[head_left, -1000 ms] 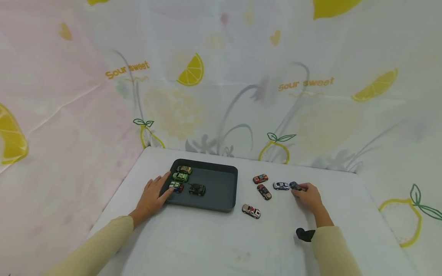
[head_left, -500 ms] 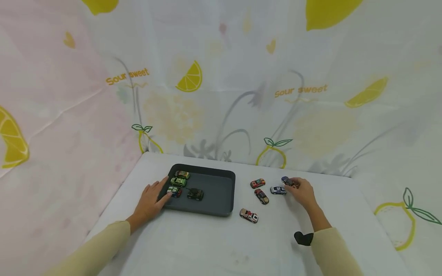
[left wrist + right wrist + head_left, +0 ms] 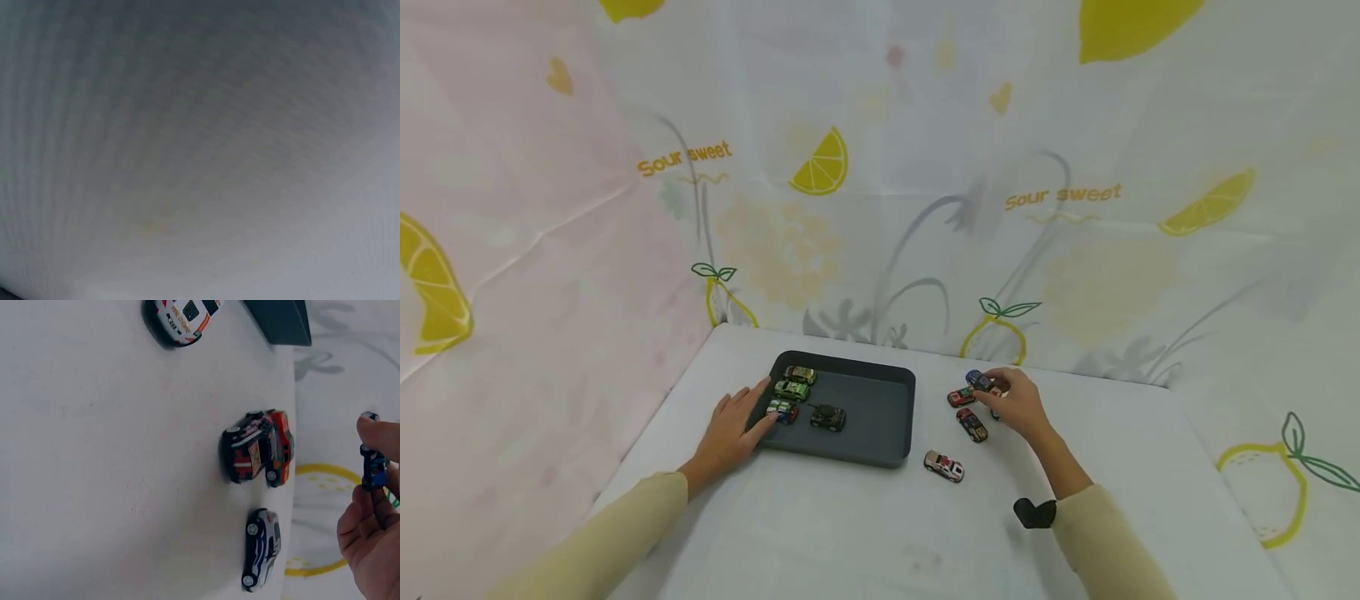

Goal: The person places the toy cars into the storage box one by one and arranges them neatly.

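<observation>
My right hand (image 3: 1019, 407) pinches a small dark blue toy car (image 3: 979, 381) between thumb and fingers, above the white table. In the right wrist view the same toy car (image 3: 375, 470) hangs raised off the surface. Below it lie a red toy car (image 3: 961, 397), a dark red-and-black toy car (image 3: 972, 425) and a white-and-blue toy car (image 3: 262, 550), mostly hidden by the hand in the head view. My left hand (image 3: 727, 432) rests with extended fingers on the left rim of a dark grey tray (image 3: 876, 417), its thumb tip by a multicoloured toy car (image 3: 784, 411).
Inside the tray, a yellowish toy car (image 3: 801, 374) and a green toy car (image 3: 792, 389) line the left side, with a toy tank (image 3: 827, 417) beside them. A white-and-red toy car (image 3: 943, 466) lies right of the tray. Printed cloth walls surround the table (image 3: 850, 533).
My right hand has lifted the blue toy car from beside the white-and-blue one and carried it left, over the red toy car. My left hand has stayed at the tray.
</observation>
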The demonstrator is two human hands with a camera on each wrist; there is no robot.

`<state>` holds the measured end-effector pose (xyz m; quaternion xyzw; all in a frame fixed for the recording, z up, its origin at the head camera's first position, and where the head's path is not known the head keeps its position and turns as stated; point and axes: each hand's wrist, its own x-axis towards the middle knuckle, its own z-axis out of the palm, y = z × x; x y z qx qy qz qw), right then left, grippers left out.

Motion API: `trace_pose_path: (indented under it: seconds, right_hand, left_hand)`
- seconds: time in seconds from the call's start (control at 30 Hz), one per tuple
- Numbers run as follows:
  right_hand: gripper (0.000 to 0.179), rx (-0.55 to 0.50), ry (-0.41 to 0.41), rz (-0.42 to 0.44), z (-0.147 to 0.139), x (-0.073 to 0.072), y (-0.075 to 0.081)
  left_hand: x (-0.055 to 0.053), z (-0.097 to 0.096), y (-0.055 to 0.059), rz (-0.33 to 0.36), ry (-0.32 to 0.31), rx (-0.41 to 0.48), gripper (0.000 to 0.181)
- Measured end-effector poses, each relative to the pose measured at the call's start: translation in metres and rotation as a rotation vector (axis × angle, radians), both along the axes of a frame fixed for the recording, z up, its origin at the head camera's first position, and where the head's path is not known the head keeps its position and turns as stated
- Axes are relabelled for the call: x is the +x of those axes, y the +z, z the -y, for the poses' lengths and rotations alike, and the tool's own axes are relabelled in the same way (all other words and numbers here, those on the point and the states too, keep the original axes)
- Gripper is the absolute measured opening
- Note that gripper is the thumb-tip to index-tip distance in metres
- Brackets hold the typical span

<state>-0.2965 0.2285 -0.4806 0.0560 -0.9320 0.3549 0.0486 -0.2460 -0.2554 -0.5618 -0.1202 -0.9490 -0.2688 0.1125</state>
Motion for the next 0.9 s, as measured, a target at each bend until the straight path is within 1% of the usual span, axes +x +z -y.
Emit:
trace_pose_path:
  seconds: [0.2,0.43,0.57,0.7,0.8,0.9]
  right_hand:
    - [0.041,-0.016,0.044,-0.006,0.015,0.001,-0.001]
    - [0.041,-0.021,0.065,0.002,0.025,0.004,-0.002]
    - [0.040,-0.022,0.071,0.002,0.029,0.005,-0.003]
    - [0.040,-0.012,0.067,0.011,0.032,0.008,-0.004]
    - [0.039,-0.006,0.077,-0.022,0.034,0.008,-0.002]
    - [0.036,0.001,0.108,-0.080,0.037,0.007,0.003]
  left_hand:
    - [-0.002,0.000,0.004,-0.013,-0.007,-0.013,0.066]
    - [-0.002,-0.001,0.002,-0.010,0.003,-0.012,0.066]
    - [-0.001,0.000,0.000,-0.008,0.009,-0.025,0.067]
    - [0.001,0.001,0.000,-0.021,0.010,-0.027,0.066]
    - [0.001,0.001,0.000,-0.027,0.011,-0.026,0.066]
    - [0.000,-0.001,0.000,-0.017,0.011,-0.018,0.066]
